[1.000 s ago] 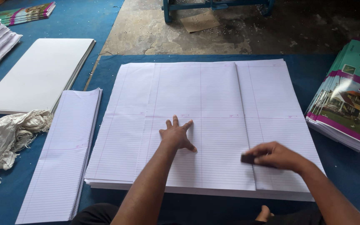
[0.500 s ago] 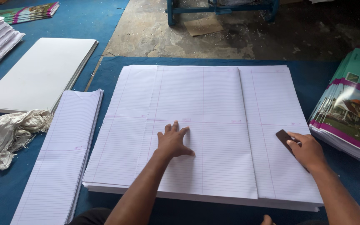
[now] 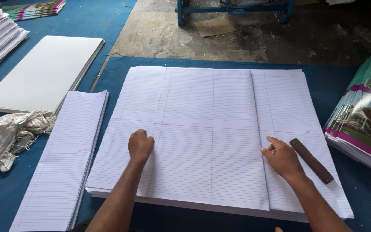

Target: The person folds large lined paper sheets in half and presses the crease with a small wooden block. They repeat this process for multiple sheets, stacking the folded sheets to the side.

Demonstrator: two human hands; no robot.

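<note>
Resting on the ruled stack [image 3: 202,129], the left hand [image 3: 141,146] is curled into a loose fist, holding nothing. The right hand [image 3: 282,158] lies open, fingertips at the folded sheet's edge [image 3: 257,141], which runs near to far; a brown stick [image 3: 311,160] lies just right.

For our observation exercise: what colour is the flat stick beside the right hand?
Dark brown stick, seen in the head view.

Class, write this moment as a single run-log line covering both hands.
left hand: fist pressing ruled sheet stack | right hand: fingertips at folded sheet edge | brown wooden strip: lying on stack beside right hand, not held
</note>
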